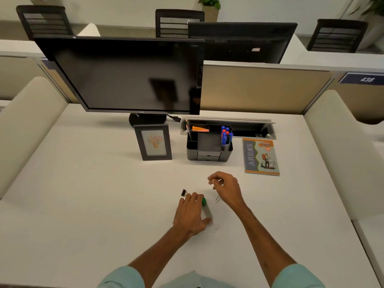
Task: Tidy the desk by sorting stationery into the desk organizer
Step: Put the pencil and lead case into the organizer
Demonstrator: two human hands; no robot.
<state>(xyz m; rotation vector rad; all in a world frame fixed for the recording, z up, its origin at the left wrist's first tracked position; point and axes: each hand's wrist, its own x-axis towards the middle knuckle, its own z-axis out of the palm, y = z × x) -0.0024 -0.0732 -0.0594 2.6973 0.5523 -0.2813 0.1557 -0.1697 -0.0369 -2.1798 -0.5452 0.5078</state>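
Observation:
A black desk organizer (pixel 208 151) stands behind my hands, with blue and red markers (pixel 226 137) in its right compartment and an orange item (pixel 199 128) at the back. My left hand (pixel 192 213) lies over a green-capped marker (pixel 206 206) on the white desk, fingers spread along it. A black binder clip (pixel 184 192) sits just beyond my fingertips. My right hand (pixel 225 189) hovers above the desk and pinches a paper clip (pixel 216 180). Two more paper clips lie loose: one (pixel 217 199) between my hands, one (pixel 216 228) near my left thumb.
A framed picture (pixel 153 145) stands left of the organizer. A notebook (pixel 260 156) lies to its right. A dark monitor (pixel 124 75) fills the back, and an open cable tray (pixel 249 127) runs behind the organizer. Padded dividers flank the desk.

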